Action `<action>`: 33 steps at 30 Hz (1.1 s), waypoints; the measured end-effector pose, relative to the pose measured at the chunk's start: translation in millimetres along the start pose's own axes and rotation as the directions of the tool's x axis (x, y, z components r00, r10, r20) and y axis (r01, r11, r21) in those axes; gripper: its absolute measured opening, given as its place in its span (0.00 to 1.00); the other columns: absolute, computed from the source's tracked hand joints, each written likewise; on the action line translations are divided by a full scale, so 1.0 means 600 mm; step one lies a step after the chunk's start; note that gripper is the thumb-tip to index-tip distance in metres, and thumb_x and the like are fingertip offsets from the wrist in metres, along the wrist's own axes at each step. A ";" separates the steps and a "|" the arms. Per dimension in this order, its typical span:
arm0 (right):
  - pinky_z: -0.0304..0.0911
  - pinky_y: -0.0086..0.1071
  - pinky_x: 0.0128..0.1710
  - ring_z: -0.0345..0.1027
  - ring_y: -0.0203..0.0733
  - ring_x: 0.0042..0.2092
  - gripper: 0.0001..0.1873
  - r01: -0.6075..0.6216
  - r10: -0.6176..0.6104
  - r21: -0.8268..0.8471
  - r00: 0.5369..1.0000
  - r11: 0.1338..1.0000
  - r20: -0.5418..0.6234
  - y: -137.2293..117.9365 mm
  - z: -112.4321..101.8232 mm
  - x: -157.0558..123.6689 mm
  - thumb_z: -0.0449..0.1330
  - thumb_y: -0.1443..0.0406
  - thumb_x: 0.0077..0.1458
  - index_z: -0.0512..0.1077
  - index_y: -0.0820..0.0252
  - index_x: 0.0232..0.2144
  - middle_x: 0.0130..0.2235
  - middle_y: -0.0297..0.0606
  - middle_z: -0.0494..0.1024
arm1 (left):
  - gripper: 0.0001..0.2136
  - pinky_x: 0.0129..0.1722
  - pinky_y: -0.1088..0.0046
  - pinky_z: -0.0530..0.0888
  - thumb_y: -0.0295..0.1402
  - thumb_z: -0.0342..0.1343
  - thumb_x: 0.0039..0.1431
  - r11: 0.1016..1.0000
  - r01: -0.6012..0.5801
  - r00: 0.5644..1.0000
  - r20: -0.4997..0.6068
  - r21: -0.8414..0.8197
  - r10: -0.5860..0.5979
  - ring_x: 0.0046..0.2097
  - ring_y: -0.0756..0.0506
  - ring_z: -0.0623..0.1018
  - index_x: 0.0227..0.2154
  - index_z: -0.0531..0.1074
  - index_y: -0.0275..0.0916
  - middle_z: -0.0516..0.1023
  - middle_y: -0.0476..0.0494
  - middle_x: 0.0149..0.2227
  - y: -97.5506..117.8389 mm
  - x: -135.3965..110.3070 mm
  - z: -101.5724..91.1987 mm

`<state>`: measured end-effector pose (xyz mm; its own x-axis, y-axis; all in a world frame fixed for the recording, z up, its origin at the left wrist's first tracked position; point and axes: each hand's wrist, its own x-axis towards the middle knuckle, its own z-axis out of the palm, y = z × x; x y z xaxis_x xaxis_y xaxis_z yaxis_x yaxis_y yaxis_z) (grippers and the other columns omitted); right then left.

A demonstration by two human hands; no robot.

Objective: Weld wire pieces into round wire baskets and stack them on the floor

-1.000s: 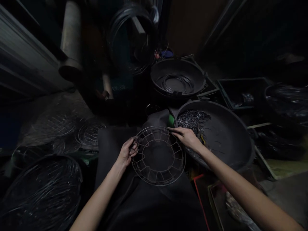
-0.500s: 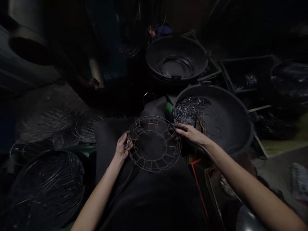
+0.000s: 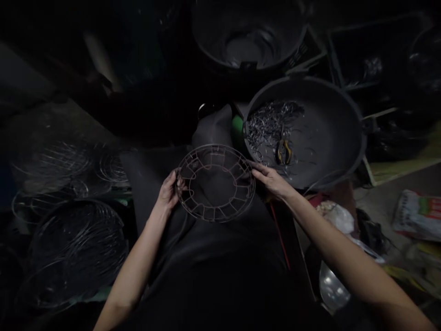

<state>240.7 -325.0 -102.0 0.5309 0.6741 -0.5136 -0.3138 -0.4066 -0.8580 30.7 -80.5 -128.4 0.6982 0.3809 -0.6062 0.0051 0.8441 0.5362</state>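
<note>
A round wire frame point(image 3: 214, 216), with an outer ring, an inner ring and short bent wires linking them, is held up over a dark cloth point(image 3: 206, 257) on my lap. My left hand point(image 3: 168, 189) is closed round its left edge, fingers curled through the wires. At the right edge, my right hand point(image 3: 270, 180) pinches the outer ring between thumb and fingers. Just beyond my right hand is a large dark basin point(image 3: 330, 133) with a heap of short bent wire pieces point(image 3: 268, 122) and yellow-and-black handled pliers point(image 3: 283, 151) in it.
At lower left stands a tub of long wires point(image 3: 79, 248), with wire rings point(image 3: 62, 161) behind it. Another basin point(image 3: 248, 59) with coiled wire is at the back. A printed sack point(image 3: 416, 214) and a clear plastic bag point(image 3: 336, 216) lie on the right.
The view has shifted, so most things sit higher in the picture. The wire frame stays between both hands, slightly more to the left. The pliers now show clear of my right hand.
</note>
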 end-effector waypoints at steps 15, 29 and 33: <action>0.63 0.37 0.52 0.68 0.44 0.51 0.25 0.326 -0.263 0.173 0.913 0.929 -0.311 -0.072 0.031 -0.017 0.68 0.52 0.42 0.75 0.53 0.43 0.48 0.36 0.76 | 0.14 0.13 0.87 0.53 0.30 0.43 0.66 0.983 -0.129 0.991 0.004 -0.133 0.130 0.16 0.57 0.55 0.23 0.63 0.35 0.55 0.55 0.17 0.096 0.007 0.091; 0.49 0.40 0.61 0.57 0.41 0.59 0.27 0.301 -0.518 -0.544 0.800 0.784 -0.303 0.027 0.076 0.050 0.44 0.52 0.61 0.64 0.56 0.56 0.58 0.39 0.66 | 0.15 0.13 0.87 0.55 0.30 0.40 0.67 0.968 -0.035 0.972 -0.234 -0.249 -0.025 0.15 0.58 0.56 0.24 0.63 0.35 0.59 0.54 0.17 0.058 0.068 0.033; 0.43 0.40 0.63 0.49 0.41 0.63 0.30 0.221 -0.371 -0.466 0.892 0.857 -0.259 0.057 0.071 0.034 0.46 0.49 0.59 0.59 0.54 0.60 0.62 0.37 0.59 | 0.13 0.13 0.86 0.55 0.30 0.42 0.66 0.972 -0.067 0.977 -0.213 -0.225 0.018 0.15 0.58 0.56 0.27 0.67 0.34 0.60 0.54 0.16 0.049 0.078 0.029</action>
<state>207.1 -298.8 -141.7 0.7940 0.5918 -0.1388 0.2151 -0.4871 -0.8465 75.9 -44.3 -130.7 0.5293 0.4681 -0.7076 -0.2034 0.8797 0.4299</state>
